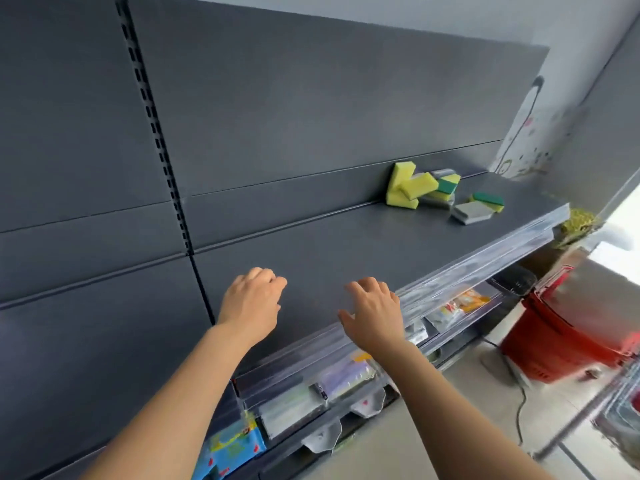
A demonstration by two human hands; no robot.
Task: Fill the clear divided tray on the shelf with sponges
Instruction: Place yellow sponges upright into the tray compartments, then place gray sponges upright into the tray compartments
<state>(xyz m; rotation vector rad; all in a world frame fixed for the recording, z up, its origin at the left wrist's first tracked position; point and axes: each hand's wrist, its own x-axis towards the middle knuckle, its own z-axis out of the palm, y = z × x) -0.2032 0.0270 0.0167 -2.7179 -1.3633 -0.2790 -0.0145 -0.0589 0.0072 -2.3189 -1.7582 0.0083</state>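
two bare hands reach over a dark grey shelf. the left hand has its fingers loosely bent and holds nothing. the right hand is by the front edge of the shelf. its fingers are spread and loose, and it holds nothing too. i cannot tell if the hands touch the shelf.

the sponges are far off to the right, at the back of the same shelf, well apart from both hands. most lie in a messy pile, yellow with green or grey sides. a grey sponge and a green and yellow sponge lie just beside the pile.

a clear plastic strip runs along the front of the shelf. lower down on the right, a red basket sits on the floor.
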